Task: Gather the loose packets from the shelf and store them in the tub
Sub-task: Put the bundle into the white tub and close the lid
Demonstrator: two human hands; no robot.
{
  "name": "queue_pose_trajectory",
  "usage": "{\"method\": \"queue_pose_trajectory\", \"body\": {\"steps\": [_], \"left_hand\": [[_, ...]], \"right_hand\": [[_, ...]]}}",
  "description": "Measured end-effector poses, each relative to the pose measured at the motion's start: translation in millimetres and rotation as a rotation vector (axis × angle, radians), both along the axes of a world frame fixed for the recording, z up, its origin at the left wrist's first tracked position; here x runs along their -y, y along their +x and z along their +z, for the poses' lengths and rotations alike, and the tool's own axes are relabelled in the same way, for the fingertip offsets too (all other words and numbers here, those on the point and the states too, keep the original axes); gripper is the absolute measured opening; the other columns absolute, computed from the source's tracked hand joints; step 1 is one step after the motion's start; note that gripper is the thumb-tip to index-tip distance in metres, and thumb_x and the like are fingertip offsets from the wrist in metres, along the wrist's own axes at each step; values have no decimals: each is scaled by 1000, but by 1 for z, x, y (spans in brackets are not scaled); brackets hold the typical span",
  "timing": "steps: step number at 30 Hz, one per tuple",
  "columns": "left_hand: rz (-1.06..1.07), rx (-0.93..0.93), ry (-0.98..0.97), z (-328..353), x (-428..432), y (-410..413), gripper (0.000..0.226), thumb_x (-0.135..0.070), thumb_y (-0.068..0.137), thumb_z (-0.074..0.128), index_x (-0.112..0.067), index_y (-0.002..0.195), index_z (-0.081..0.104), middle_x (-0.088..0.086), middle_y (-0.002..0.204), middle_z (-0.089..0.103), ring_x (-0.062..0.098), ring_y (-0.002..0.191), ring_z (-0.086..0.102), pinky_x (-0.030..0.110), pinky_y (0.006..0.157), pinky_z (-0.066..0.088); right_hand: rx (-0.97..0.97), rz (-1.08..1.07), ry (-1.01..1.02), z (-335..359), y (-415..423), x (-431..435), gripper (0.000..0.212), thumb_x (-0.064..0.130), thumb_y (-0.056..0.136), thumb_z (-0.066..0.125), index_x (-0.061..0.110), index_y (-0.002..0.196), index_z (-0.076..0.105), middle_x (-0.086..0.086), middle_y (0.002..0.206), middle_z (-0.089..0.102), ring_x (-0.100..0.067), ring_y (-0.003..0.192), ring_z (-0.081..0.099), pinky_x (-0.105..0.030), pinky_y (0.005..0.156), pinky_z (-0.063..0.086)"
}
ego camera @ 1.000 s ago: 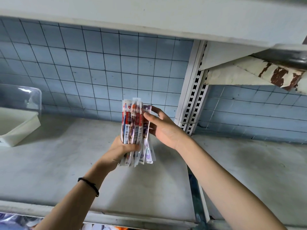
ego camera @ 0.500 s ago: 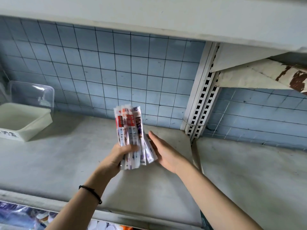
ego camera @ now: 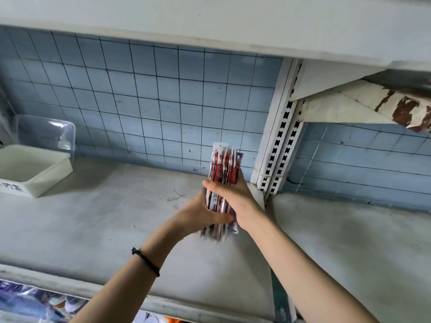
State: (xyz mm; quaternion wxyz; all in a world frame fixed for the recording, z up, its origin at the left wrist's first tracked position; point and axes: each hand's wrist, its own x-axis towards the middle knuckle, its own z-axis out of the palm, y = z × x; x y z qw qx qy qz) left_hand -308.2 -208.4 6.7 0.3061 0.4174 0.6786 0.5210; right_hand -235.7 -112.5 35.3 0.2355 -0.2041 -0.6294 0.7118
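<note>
Gripping an upright bundle of slim red-and-white packets above the grey shelf | left hand and right hand both wrap it | gathering seems done | white rectangular plastic tub, far left, shows no packets; storing remains.

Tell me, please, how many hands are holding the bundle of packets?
2. The left hand grips the bundle of packets low on its left side; the right hand wraps it from the right, thumb across the front. No other hand shows.
</note>
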Motion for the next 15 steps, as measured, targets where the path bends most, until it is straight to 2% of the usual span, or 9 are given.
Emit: {"method": "queue_pose_trajectory", "body": {"steps": [2,3,4,6,8,10,11,13,15], "left_hand": [[-8,-68,-25,0,-9,2,80,-27,61,82,-21,128,40,-3,105,69,8,98,67,38,90,54],[-21,-83,-32,1,-11,4,85,-30,60,83,-22,131,38,-4,108,68,8,100,66,37,90,54],[-38,-85,-35,4,-12,6,85,-29,63,84,-22,133,37,-4,108,68,6,99,66,32,87,54],[-103,20,-27,12,-9,10,69,-27,73,79,-18,130,41,-4,101,69,3,85,68,19,69,53],[-94,125,-8,13,-1,10,57,-49,77,67,-19,122,50,-5,84,68,2,62,61,14,50,42],[-4,194,24,8,-1,10,75,-76,73,48,-18,119,57,12,72,54,11,49,42,21,43,31],[31,191,11,3,-3,11,80,-82,73,39,-21,121,59,14,70,48,12,49,35,22,43,27],[85,166,-29,-3,-8,13,75,-85,74,22,-40,120,59,8,71,54,13,54,31,23,45,21],[50,161,-15,-9,-10,14,75,-87,74,11,-49,120,56,16,90,67,24,65,42,24,48,24]], "right_hand": [[-30,-23,19,4,4,-6,53,8,68,81,18,114,56,-5,101,70,-14,90,68,-25,73,52],[-39,-40,28,5,6,-9,49,5,70,78,17,112,57,-7,101,70,-16,90,68,-27,74,54],[-47,-60,34,7,8,-13,45,2,72,76,17,110,59,-9,99,70,-19,90,68,-32,77,55],[-60,-82,31,9,13,-23,37,-1,74,71,17,105,61,-7,93,70,-23,88,68,-37,79,56],[-71,-73,-1,10,17,-33,32,1,75,71,14,103,61,-4,88,70,-26,86,68,-41,80,56],[-81,-69,-3,9,19,-38,27,4,75,72,12,98,60,-3,82,68,-27,83,67,-46,85,55],[-85,-70,-1,7,20,-39,26,4,75,72,12,97,59,-2,82,67,-26,83,66,-48,87,54],[-90,-65,2,4,19,-36,32,5,76,72,11,103,58,-3,86,67,-28,87,67,-48,89,53],[-99,-40,13,1,19,-33,41,10,74,75,10,110,56,-5,92,68,-27,93,67,-47,91,52]]}}
